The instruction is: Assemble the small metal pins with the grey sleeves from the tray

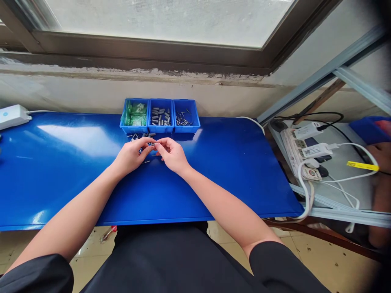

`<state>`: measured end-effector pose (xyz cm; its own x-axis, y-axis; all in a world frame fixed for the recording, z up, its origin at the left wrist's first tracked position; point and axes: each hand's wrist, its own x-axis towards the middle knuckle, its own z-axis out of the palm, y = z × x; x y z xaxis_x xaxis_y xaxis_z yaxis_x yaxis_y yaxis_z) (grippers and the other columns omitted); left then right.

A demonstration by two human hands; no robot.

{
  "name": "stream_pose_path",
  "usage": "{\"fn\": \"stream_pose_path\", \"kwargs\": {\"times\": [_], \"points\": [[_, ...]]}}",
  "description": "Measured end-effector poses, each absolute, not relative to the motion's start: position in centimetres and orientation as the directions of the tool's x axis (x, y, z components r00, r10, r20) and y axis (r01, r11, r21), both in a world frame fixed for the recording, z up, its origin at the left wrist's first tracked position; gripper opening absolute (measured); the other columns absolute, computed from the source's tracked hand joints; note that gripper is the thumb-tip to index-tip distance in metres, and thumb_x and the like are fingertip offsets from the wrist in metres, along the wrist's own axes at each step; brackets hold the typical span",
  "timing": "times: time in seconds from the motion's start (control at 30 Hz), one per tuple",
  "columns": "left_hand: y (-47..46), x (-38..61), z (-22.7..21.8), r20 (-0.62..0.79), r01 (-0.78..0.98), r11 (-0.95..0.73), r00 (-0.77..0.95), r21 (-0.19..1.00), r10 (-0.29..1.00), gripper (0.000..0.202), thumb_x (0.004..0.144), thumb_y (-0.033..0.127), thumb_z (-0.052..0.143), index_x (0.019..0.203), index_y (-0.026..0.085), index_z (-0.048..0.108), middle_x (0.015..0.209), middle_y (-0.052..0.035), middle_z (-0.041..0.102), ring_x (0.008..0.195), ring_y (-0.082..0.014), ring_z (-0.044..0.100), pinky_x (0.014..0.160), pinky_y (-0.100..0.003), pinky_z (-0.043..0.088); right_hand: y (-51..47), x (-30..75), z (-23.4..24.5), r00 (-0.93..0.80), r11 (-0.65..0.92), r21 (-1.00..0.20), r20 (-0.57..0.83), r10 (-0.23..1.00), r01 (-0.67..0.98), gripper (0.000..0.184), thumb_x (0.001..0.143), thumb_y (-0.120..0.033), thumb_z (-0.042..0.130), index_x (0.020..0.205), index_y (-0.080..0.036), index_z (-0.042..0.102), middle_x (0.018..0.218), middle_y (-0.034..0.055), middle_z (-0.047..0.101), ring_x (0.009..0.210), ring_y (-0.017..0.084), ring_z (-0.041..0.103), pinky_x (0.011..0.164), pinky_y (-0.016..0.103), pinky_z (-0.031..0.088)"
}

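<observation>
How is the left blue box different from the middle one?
The left blue box holds green plastic bags; the middle blue box holds loose grey pieces. The left box's bags pile high; the middle box's pieces lie low. Both are blue, same size, side by side.

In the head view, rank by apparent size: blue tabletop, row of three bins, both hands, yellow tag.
1. blue tabletop
2. row of three bins
3. left hand and right hand: alike, so unranked
4. yellow tag

A tiny part (pixel 152 144) is pinched at both ends, off the table. Small grey parts (pixel 141 135) lie loose just behind it.
</observation>
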<state>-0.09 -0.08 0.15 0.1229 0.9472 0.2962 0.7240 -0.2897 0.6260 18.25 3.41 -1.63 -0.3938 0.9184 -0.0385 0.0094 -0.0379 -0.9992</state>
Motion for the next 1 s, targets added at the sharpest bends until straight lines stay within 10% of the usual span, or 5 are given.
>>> {"fn": "stream_pose_path", "kwargs": {"times": [1.0], "points": [[-0.1, -0.1, -0.08, 0.253, 0.706, -0.256, 0.111, 0.66, 0.961, 0.039, 0.098, 0.052, 0.054, 0.114, 0.019, 0.069, 0.073, 0.0005, 0.069, 0.057, -0.0094, 0.055, 0.064, -0.022, 0.045, 3.46, 18.3, -1.61, -0.414, -0.046, -0.998, -0.027, 0.91, -0.036, 0.039, 0.09, -0.054, 0.07, 0.102, -0.017, 0.068, 0.099, 0.0054, 0.077, 0.079, 0.011, 0.071, 0.073, 0.024, 0.06]]}}
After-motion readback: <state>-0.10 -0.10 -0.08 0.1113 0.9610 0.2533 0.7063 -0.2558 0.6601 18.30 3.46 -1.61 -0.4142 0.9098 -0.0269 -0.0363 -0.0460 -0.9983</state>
